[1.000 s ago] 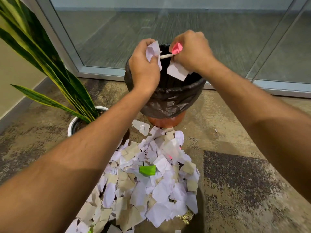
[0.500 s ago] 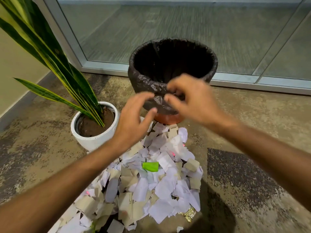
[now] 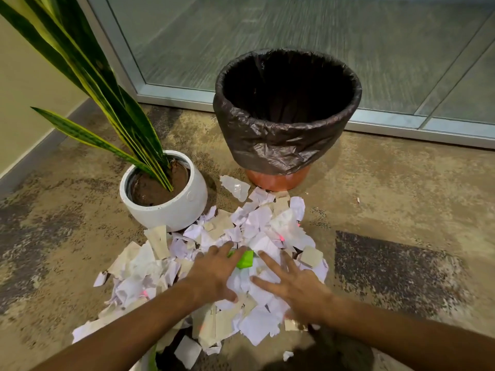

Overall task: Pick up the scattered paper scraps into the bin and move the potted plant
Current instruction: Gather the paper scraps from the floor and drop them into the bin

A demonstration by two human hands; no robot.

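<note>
mottled brown floor (image 3: 388,188) runs to glass wall (image 3: 294,36) at back. paper scraps (image 3: 257,226) heaped mid-floor, touching base of white potted plant (image 3: 171,199) and bin (image 3: 286,113) with black liner. left hand (image 3: 214,271) and right hand (image 3: 292,285) lie flat on heap, fingers spread wide, gripping nothing. green scrap (image 3: 245,258) lies between the two hands, at left fingertips.

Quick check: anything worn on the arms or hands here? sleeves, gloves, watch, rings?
Nothing visible. Both forearms are bare to the frame edge, with no sleeves in view. The left hand and right hand have no gloves, watch, bands or rings that I can see.
</note>
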